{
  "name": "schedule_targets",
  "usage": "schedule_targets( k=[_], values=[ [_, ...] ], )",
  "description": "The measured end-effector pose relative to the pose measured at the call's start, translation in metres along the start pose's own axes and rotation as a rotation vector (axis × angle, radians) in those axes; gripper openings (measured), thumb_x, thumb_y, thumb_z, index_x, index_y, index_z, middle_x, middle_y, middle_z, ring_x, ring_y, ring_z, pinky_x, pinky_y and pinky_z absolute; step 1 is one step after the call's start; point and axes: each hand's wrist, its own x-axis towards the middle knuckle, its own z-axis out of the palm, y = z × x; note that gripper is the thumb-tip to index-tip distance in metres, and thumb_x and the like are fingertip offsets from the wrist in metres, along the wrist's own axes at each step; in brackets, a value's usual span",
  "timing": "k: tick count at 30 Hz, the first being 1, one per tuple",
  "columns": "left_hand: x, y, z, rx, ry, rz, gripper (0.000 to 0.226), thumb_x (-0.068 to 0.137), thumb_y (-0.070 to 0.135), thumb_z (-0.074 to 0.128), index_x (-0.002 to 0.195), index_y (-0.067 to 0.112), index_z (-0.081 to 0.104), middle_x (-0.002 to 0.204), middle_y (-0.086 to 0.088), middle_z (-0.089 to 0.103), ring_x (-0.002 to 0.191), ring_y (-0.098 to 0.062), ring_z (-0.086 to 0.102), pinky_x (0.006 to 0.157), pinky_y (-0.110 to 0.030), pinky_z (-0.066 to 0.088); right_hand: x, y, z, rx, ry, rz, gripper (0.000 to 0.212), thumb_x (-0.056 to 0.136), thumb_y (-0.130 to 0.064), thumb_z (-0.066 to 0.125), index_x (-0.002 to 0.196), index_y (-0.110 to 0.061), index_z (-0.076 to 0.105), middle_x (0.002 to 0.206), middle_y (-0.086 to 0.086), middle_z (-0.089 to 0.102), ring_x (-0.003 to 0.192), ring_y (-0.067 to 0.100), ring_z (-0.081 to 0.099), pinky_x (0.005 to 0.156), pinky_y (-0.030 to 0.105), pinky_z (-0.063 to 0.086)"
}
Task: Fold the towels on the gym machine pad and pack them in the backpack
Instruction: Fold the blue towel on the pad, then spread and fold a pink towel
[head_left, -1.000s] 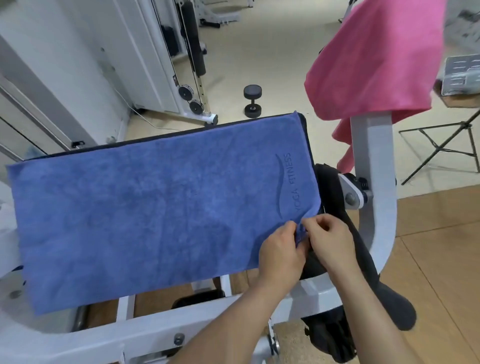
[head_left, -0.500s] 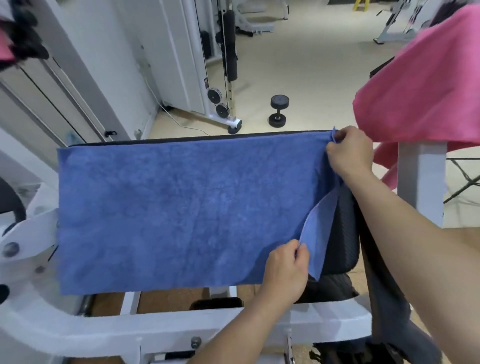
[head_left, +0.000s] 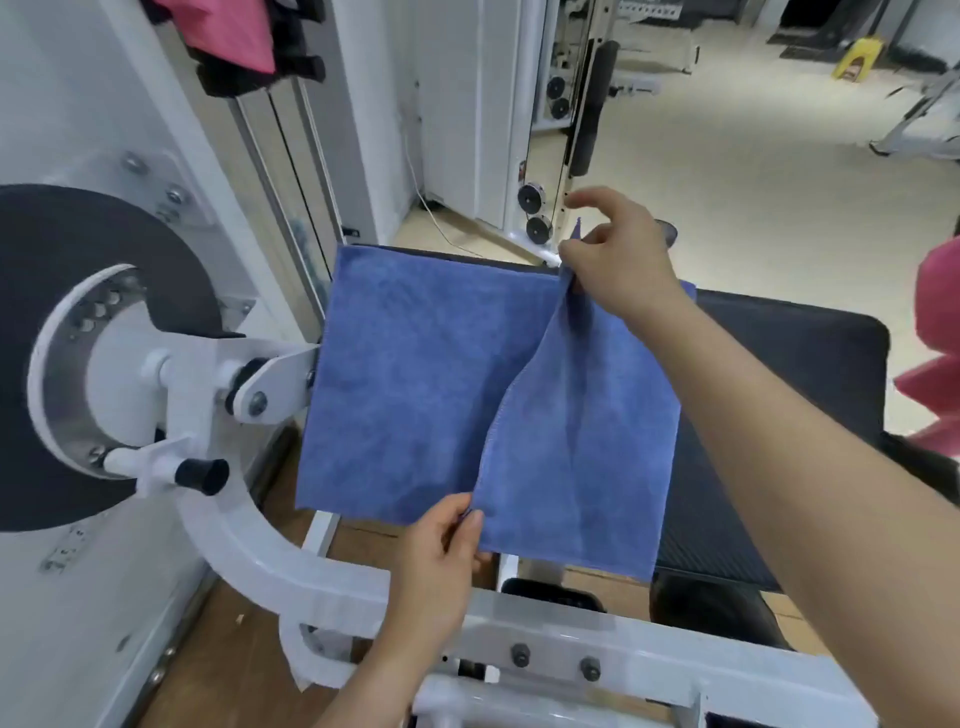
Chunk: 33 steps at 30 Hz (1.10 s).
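Two corners of the blue towel (head_left: 415, 389) were merely pinched, by our right hand (head_left: 618, 260) and our left hand (head_left: 441, 551), so a slip could have skewed the fold.

A blue towel (head_left: 415, 395) lies on the black pad (head_left: 789, 353) of a white gym machine (head_left: 270, 551), its right part lifted and doubled over the left. The right hand (head_left: 618, 260) pinches the far corner, and the left hand (head_left: 441, 540) pinches the near corner. A pink towel (head_left: 935, 374) shows at the right edge.
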Motion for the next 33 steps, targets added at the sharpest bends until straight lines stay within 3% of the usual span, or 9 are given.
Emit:
schedule_targets(
  k=[5, 9, 12, 15, 19, 23, 27, 29, 33],
  values=[
    [0.015, -0.030, -0.078, 0.088, 0.160, -0.048, 0.022, 0.098, 0.015, 0.053, 0.087, 0.029, 0.065, 0.077, 0.009, 0.068, 0.075, -0.003, 0.063, 0.062, -0.010, 0.045, 0.008, -0.058, 0.104, -0.309, -0.216, -0.160, 0.019, 0.081, -0.013, 0.053, 0.092, -0.014, 0.069, 0.080, -0.003, 0.061, 0.083, 0.021, 0.058, 0.077, 0.034, 0.052],
    [0.033, -0.050, -0.109, 0.153, 0.283, -0.011, 0.030, 0.098, 0.021, 0.055, 0.071, 0.035, 0.051, 0.072, 0.010, 0.049, 0.070, -0.008, 0.051, 0.063, -0.019, 0.035, 0.015, -0.080, 0.153, -0.540, -0.301, -0.261, 0.025, 0.080, -0.011, 0.048, 0.095, -0.014, 0.068, 0.097, 0.007, 0.068, 0.094, 0.030, 0.060, 0.076, 0.033, 0.051],
    [0.041, -0.053, -0.121, 0.076, 0.298, -0.061, 0.019, 0.099, 0.028, 0.052, 0.081, 0.030, 0.058, 0.073, 0.009, 0.056, 0.069, -0.007, 0.054, 0.062, -0.022, 0.038, 0.022, -0.087, 0.170, -0.654, -0.276, -0.321, 0.026, 0.084, -0.010, 0.045, 0.098, -0.014, 0.067, 0.101, 0.012, 0.068, 0.095, 0.035, 0.059, 0.075, 0.037, 0.051],
    [0.045, -0.055, -0.126, 0.017, 0.314, -0.128, 0.020, 0.101, 0.033, 0.045, 0.095, 0.022, 0.060, 0.075, 0.010, 0.057, 0.070, -0.005, 0.055, 0.061, -0.021, 0.040, 0.030, -0.093, 0.179, -0.653, -0.254, -0.335, 0.026, 0.089, -0.010, 0.040, 0.096, -0.012, 0.065, 0.098, 0.012, 0.067, 0.094, 0.035, 0.058, 0.071, 0.037, 0.047],
    [0.049, -0.058, -0.125, -0.066, 0.358, -0.212, 0.024, 0.102, 0.030, 0.043, 0.086, 0.015, 0.054, 0.070, 0.007, 0.051, 0.065, -0.011, 0.049, 0.061, -0.026, 0.036, 0.040, -0.100, 0.187, -0.518, -0.263, -0.367, 0.022, 0.093, -0.008, 0.038, 0.096, -0.008, 0.059, 0.096, 0.011, 0.066, 0.091, 0.033, 0.056, 0.073, 0.037, 0.045],
    [0.055, -0.056, -0.125, -0.091, 0.417, -0.239, 0.024, 0.100, 0.026, 0.050, 0.083, 0.014, 0.062, 0.069, 0.003, 0.059, 0.066, -0.015, 0.056, 0.062, -0.026, 0.040, 0.040, -0.098, 0.206, -0.578, -0.283, -0.460, 0.015, 0.093, -0.009, 0.039, 0.095, -0.010, 0.054, 0.092, 0.011, 0.064, 0.084, 0.034, 0.054, 0.070, 0.043, 0.046],
    [0.058, -0.057, -0.128, -0.049, 0.482, -0.271, 0.016, 0.096, 0.021, 0.058, 0.091, 0.009, 0.067, 0.071, -0.002, 0.062, 0.066, -0.016, 0.059, 0.058, -0.022, 0.047, 0.045, -0.087, 0.219, -0.640, -0.333, -0.435, 0.023, 0.094, -0.017, 0.046, 0.111, -0.009, 0.059, 0.104, 0.012, 0.067, 0.095, 0.035, 0.057, 0.075, 0.040, 0.047],
    [0.059, -0.058, -0.129, -0.061, 0.491, -0.300, 0.008, 0.092, 0.020, 0.064, 0.098, 0.016, 0.068, 0.079, 0.005, 0.067, 0.072, -0.011, 0.064, 0.059, -0.017, 0.049, 0.049, -0.083, 0.220, -0.679, -0.365, -0.417, 0.034, 0.093, -0.014, 0.045, 0.125, -0.010, 0.056, 0.113, 0.013, 0.065, 0.106, 0.035, 0.056, 0.081, 0.039, 0.048],
    [0.060, -0.061, -0.135, -0.065, 0.441, -0.336, 0.022, 0.089, 0.024, 0.069, 0.110, 0.026, 0.063, 0.092, 0.011, 0.067, 0.080, -0.006, 0.065, 0.059, -0.011, 0.050, 0.056, -0.081, 0.224, -0.760, -0.402, -0.413, 0.045, 0.093, -0.009, 0.043, 0.137, -0.013, 0.050, 0.123, 0.014, 0.061, 0.114, 0.036, 0.054, 0.085, 0.041, 0.049]
  ],
)
